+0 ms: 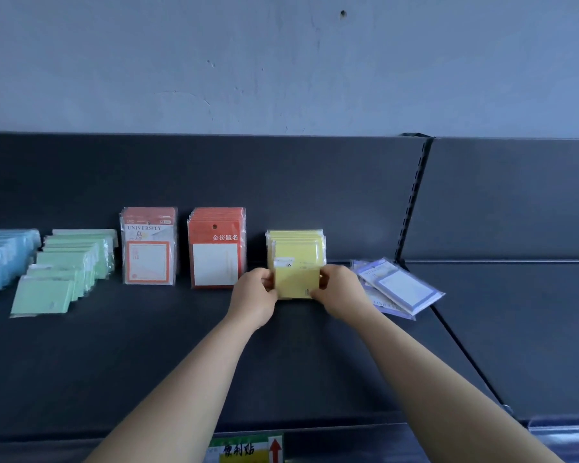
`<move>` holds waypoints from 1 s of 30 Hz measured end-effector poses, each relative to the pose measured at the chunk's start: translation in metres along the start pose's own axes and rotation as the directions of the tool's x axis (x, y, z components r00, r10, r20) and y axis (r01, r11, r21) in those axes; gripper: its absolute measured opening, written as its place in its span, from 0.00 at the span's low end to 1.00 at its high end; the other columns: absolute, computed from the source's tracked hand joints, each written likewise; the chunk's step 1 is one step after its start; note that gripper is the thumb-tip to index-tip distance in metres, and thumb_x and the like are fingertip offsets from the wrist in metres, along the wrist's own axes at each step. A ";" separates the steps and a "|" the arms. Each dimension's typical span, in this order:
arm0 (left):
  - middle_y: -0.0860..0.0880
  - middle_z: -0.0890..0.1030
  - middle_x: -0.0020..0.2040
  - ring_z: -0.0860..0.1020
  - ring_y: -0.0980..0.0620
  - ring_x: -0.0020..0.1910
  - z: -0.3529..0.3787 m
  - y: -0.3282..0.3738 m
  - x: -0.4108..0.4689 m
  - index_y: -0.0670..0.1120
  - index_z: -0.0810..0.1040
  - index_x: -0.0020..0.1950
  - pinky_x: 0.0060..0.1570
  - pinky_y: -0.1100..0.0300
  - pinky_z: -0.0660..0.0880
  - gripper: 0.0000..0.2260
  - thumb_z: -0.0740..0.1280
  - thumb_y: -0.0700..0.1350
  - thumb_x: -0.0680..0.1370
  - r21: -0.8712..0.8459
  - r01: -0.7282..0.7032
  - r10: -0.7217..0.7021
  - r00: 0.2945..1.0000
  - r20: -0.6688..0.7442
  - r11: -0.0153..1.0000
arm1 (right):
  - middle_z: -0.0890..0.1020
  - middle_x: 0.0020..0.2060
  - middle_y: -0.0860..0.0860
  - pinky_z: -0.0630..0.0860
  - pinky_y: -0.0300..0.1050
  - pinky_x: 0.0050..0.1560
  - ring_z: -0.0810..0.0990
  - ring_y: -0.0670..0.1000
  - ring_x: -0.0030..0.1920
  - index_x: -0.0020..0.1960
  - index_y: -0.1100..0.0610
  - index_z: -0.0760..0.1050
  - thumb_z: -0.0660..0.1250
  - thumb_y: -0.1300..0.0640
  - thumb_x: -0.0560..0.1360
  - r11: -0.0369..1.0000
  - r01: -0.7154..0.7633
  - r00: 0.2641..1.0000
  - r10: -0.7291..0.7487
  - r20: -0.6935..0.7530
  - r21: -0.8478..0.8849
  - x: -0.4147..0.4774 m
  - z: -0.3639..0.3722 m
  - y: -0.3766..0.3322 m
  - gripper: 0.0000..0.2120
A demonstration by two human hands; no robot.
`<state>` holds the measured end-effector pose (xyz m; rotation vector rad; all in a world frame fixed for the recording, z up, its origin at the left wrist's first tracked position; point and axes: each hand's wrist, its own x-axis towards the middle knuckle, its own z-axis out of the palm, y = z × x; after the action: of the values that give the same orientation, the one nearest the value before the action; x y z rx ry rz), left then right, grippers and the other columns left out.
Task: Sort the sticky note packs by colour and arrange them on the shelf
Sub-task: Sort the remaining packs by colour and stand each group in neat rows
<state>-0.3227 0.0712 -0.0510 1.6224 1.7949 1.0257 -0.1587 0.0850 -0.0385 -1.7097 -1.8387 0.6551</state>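
Hands meet at a yellow pack [295, 282] on the dark shelf [147, 362]; left hand [253, 295] and right hand [340, 292] pinch its side edges, fingers closed on it (front of the yellow row [296, 242]); orange packs [216, 247], green packs [64, 272] and blue packs [0, 259] stand leftward; purple packs [401, 289] lie flat, just right.
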 end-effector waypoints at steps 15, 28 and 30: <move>0.50 0.81 0.53 0.79 0.51 0.51 0.001 0.000 0.007 0.43 0.78 0.58 0.52 0.58 0.76 0.14 0.72 0.45 0.75 0.009 0.011 -0.011 1.000 -0.007 1.000 | 0.78 0.45 0.56 0.74 0.46 0.38 0.77 0.54 0.41 0.52 0.64 0.72 0.68 0.59 0.72 0.999 -0.019 0.999 0.017 -0.039 -0.049 0.004 0.004 -0.007 0.12; 0.49 0.77 0.55 0.76 0.54 0.49 0.001 0.060 -0.029 0.45 0.75 0.63 0.52 0.64 0.71 0.15 0.69 0.46 0.77 0.004 -0.221 0.220 0.972 -0.086 0.975 | 0.73 0.59 0.57 0.67 0.46 0.50 0.71 0.59 0.59 0.58 0.59 0.70 0.64 0.48 0.76 0.966 -0.080 0.981 0.033 -0.190 -0.247 -0.004 -0.070 0.036 0.17; 0.50 0.77 0.55 0.77 0.54 0.50 0.020 0.073 -0.037 0.46 0.75 0.63 0.50 0.65 0.71 0.15 0.68 0.46 0.77 0.023 -0.207 0.205 0.978 0.042 0.978 | 0.74 0.58 0.56 0.69 0.48 0.52 0.71 0.59 0.60 0.56 0.59 0.69 0.66 0.42 0.71 0.932 -0.224 0.972 0.191 -0.137 -0.286 -0.006 -0.090 0.062 0.23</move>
<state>-0.2571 0.0394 -0.0085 1.8633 1.6475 1.0541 -0.0521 0.0833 -0.0149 -2.1159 -1.7655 0.3668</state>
